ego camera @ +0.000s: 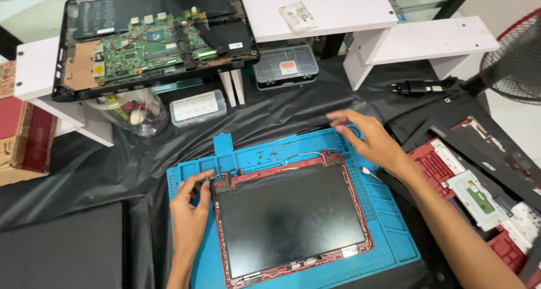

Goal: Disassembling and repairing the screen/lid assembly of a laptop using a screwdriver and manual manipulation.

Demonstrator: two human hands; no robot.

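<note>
While spread over the blue mat (pixel 389 232), right hand (pixel 372 142) hovered; left hand (pixel 191 201) pinched red screen frame (pixel 225 183); clear white-labelled box (pixel 198 107) behind.

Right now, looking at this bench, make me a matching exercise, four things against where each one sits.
Things:
1. laptop screen
2. open laptop base
3. clear parts box
4. left hand

Places:
A. at the screen's top left corner
B. under the white shelf, on the black cloth
C. on the blue mat
D. up on the white shelf at left

Pairs: 1-C, 2-D, 3-B, 4-A
</note>
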